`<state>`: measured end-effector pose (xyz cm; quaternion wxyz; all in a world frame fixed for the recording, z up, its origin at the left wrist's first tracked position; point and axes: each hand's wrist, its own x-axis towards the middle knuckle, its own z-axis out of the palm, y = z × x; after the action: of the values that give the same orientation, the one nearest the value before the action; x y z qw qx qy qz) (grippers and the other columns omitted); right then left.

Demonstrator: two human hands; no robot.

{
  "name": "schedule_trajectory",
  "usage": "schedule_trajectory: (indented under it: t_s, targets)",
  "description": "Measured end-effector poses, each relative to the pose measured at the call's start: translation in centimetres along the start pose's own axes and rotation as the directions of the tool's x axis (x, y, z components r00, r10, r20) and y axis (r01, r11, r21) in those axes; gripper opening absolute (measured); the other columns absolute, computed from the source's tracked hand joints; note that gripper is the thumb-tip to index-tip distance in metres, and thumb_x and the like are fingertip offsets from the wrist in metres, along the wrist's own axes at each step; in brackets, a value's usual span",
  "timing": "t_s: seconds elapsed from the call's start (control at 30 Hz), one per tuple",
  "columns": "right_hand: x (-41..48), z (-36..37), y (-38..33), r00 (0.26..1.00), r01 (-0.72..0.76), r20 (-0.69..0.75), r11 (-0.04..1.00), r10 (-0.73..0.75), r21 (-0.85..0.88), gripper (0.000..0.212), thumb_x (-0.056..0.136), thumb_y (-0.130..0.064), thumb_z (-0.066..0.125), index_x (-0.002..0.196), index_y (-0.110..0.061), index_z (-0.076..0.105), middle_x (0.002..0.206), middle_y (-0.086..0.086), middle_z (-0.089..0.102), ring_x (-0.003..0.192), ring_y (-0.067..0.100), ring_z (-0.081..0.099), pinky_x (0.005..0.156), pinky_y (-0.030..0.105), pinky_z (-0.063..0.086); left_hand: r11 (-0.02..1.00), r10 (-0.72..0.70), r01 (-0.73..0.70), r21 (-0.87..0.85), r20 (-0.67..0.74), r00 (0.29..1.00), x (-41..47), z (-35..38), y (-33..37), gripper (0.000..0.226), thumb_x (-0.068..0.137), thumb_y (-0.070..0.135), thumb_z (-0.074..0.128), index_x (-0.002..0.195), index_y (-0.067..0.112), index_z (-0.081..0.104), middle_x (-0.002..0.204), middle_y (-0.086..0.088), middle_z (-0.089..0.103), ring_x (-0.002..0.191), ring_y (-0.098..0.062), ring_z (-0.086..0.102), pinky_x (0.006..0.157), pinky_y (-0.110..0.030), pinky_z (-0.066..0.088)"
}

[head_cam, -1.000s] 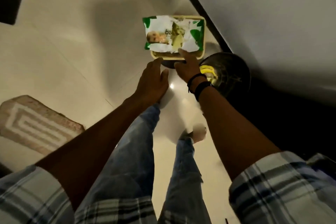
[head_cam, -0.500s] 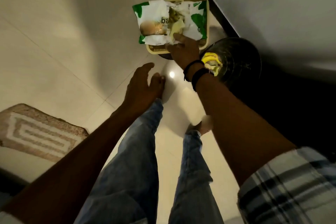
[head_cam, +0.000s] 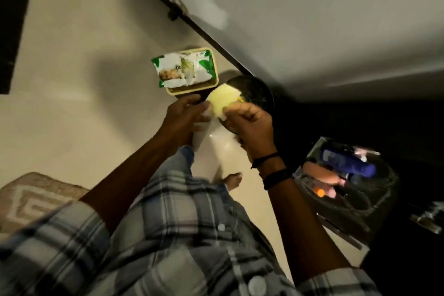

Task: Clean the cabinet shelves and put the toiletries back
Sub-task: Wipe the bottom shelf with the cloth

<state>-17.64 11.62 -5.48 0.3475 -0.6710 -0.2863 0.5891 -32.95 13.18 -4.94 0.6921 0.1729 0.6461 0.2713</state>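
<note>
The left hand (head_cam: 186, 114) and right hand (head_cam: 252, 122) pinch a pale wipe (head_cam: 222, 101) between them; the wipes pack (head_cam: 181, 72) lies just beyond.

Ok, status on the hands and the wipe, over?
Hands: right hand pinches wipe, left hand holds its edge. The pack lies on tray. Nothing in the way.

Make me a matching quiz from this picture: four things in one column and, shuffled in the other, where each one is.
1 wipe
2 wipes pack
3 blue bottle
4 patterned mat

A in the clear container
B on the floor, lower left
C between left hand and right hand
D on the yellow tray

Pairs: 1-C, 2-D, 3-A, 4-B
</note>
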Motion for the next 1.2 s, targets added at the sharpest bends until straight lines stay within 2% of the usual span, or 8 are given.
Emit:
schedule_trajectory:
  t_s: [0.3,0.5,0.63,0.7,0.93,1.03,1.13,1.2]
  targets:
    - [-10.9,-10.7,-0.1,0.979,0.14,-0.163,0.984,-0.121,0.111,0.023,0.08,0.004,0.066,0.089,-0.015,0.059,0.094,0.021,0.062,0.086,0.031,0.065,0.069,0.039,0.059,0.924,0.106,-0.222,0.313,0.348,0.932,-8.7,9.2,-1.5,0.033,0.08,-0.001,0.067,0.112,0.003,0.06,0.093,-0.01,0.069,0.07,-0.013,0.069,0.063,-0.026,0.059]
    - [-16.1,-18.0,0.8,0.923,0.29,-0.28,0.955,-0.264,0.056,0.029,0.082,0.011,0.061,0.097,-0.013,0.066,0.091,-0.002,0.065,0.081,0.003,0.064,0.075,0.031,0.059,0.899,0.098,-0.288,0.331,0.488,0.867,-12.7,15.7,-3.4,0.019,0.081,0.003,0.067,0.099,0.008,0.067,0.084,-0.009,0.073,0.076,-0.024,0.07,0.068,-0.032,0.059]
    - [-18.3,-21.1,1.8,0.862,0.359,-0.357,0.931,-0.359,-0.067,0.03,0.081,0.007,0.066,0.107,-0.008,0.069,0.116,0.009,0.059,0.103,0.008,0.058,0.094,0.022,0.049,0.88,0.103,-0.352,0.318,0.597,0.796,-14.7,19.4,-4.6,0.018,0.086,0.0,0.059,0.099,0.01,0.066,0.082,-0.007,0.074,0.077,-0.021,0.07,0.074,-0.034,0.057]
    - [-19.2,-22.7,2.3,0.851,0.368,-0.369,0.925,-0.374,-0.091,0.03,0.082,0.004,0.066,0.112,0.0,0.066,0.122,0.011,0.058,0.101,-0.004,0.056,0.086,0.009,0.047,0.865,0.123,-0.397,0.305,0.639,0.759,-15.4,21.0,-5.2,0.019,0.087,-0.001,0.057,0.101,0.008,0.066,0.083,-0.007,0.073,0.078,-0.021,0.069,0.072,-0.032,0.058]
    - [-21.4,-27.3,5.1,0.854,0.401,-0.384,0.914,-0.35,0.057,0.04,0.084,0.009,0.063,0.122,0.002,0.056,0.109,0.005,0.067,0.09,0.001,0.067,0.079,0.018,0.055,0.761,0.168,-0.577,0.296,0.769,0.617,-17.2,25.7,-8.0,0.021,0.086,-0.003,0.056,0.091,0.012,0.069,0.08,-0.005,0.074,0.073,-0.018,0.07,0.067,-0.028,0.058]
    - [-21.9,-29.6,6.7,0.805,0.376,-0.489,0.926,-0.335,-0.015,0.039,0.083,0.012,0.061,0.118,-0.005,0.06,0.103,0.02,0.07,0.085,0.009,0.067,0.079,0.018,0.053,0.505,0.228,-0.819,0.272,0.873,0.43,-16.5,27.9,-9.0,0.014,0.085,0.012,0.064,0.095,0.018,0.071,0.089,-0.006,0.073,0.082,-0.022,0.07,0.072,-0.038,0.058]
    - [-21.9,-32.0,8.5,0.76,0.309,-0.594,0.951,-0.264,-0.027,0.041,0.082,0.019,0.052,0.118,0.002,0.061,0.111,0.021,0.067,0.087,-0.004,0.065,0.081,0.005,0.046,-0.043,0.302,-0.974,0.225,0.932,0.202,-15.9,31.5,-8.7,0.027,0.09,0.029,0.055,0.108,0.013,0.065,0.102,-0.003,0.066,0.093,-0.017,0.064,0.079,-0.04,0.054]
    - [-21.2,-33.9,10.4,0.741,0.245,-0.64,0.969,-0.2,-0.02,0.045,0.081,0.019,0.05,0.118,-0.002,0.062,0.115,0.008,0.064,0.097,-0.004,0.061,0.098,0.021,0.048,-0.374,0.302,-0.913,0.165,0.952,0.048,-16.5,35.0,-7.2,0.033,0.092,0.032,0.048,0.118,0.016,0.06,0.112,-0.003,0.061,0.104,-0.02,0.056,0.087,-0.039,0.047]
